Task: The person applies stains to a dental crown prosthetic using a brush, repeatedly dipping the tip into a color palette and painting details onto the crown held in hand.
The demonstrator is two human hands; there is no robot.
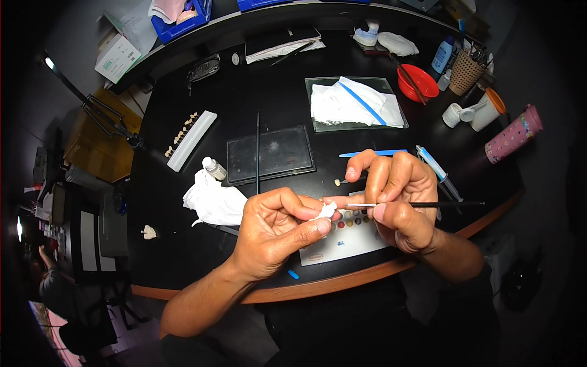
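Note:
My left hand (269,232) is closed, pinching a small white dental piece (328,211) between thumb and fingers above the near part of the table. Closed around a fine paintbrush (449,204) with a black handle, my right hand (403,189) points its thin tip left at the white piece. Whether tip and piece touch is too small to tell. Below the hands lies a white card (321,252) with rows of coloured spots, partly covered by them. A small tooth-coloured tab (338,182) sits just beyond the fingers, near a blue stick (379,153).
White cloth (214,202) and a small bottle (214,168) stand left of a black slab (269,156) with a long brush (257,131) across it. Farther back are a glass plate (318,126) with tissue, a red bowl (422,82), a pink tumbler (513,134) and a tooth-sample holder (192,140).

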